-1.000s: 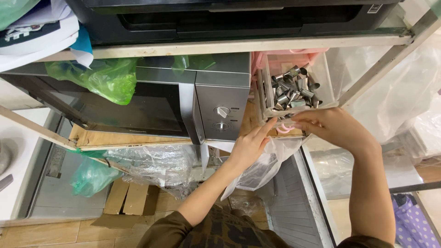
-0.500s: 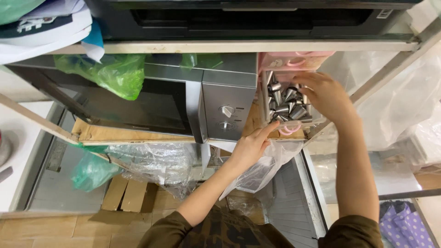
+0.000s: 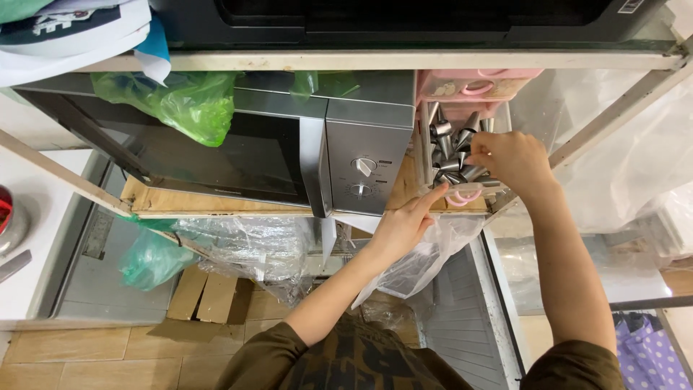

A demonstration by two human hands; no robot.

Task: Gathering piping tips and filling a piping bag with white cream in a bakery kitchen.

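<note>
Head view: the right hand (image 3: pixel 509 160) reaches into the clear drawer (image 3: pixel 462 189), its grip closed over the metal piping tips (image 3: pixel 449 148) inside; which tip it holds cannot be told. The left hand (image 3: pixel 404 224) rests with fingers extended against the drawer front, grip apart, just beside the pink handle (image 3: pixel 462 196). The drawer stands on a shelf, just right of the microwave (image 3: pixel 289 155).

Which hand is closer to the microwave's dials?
Left. The left hand rests on the drawer's front edge, just right of the dials. The right hand is farther right, in the metal tips.
</note>
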